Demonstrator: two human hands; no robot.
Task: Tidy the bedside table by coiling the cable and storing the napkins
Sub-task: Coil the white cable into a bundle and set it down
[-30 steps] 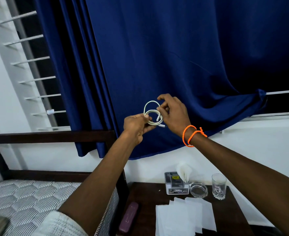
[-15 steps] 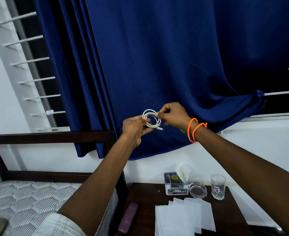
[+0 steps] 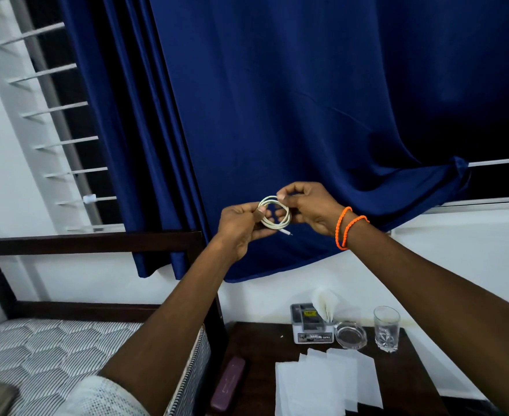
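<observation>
Pinched at both sides: white cable (image 3: pixel 275 216), wound into a small round coil, held up in front of the blue curtain (image 3: pixel 307 100), well above the bedside table (image 3: pixel 256 349). Left hand (image 3: pixel 239 226) curled, thumb and fingers gripping the coil's left edge. Right hand (image 3: pixel 310 207) curled too, fingertips nipping the top right of the loops. One plug end poking out below the coil, free of both hands. Orange bands (image 3: pixel 347 228) around the right wrist.

Down on the dark wooden table, against the wall: a small white holder box (image 3: pixel 311 330) with a few folded napkins (image 3: pixel 325 301) standing upright in its right end; something dark with a yellow label in the other part, not clear enough to name. Just right of the box, a clear glass ashtray (image 3: pixel 350 334), contents not discernible. Further right, a clear drinking glass (image 3: pixel 386 327), upright, seemingly with nothing inside, though hard to be sure.

Nearer the front edge, loose white napkins (image 3: pixel 326 382) spread flat, overlapping one another, running off the bottom of the view. At the table's left side, a maroon case (image 3: pixel 227 384) lying lengthwise close to the bed.

Left of the table, a mattress (image 3: pixel 46 352) with a grey hexagon pattern inside a dark wooden bed frame (image 3: pixel 97 238). Left forearm crossing over the frame's corner post, hiding part of it. White window bars (image 3: pixel 52 106) behind the curtain's left edge.
</observation>
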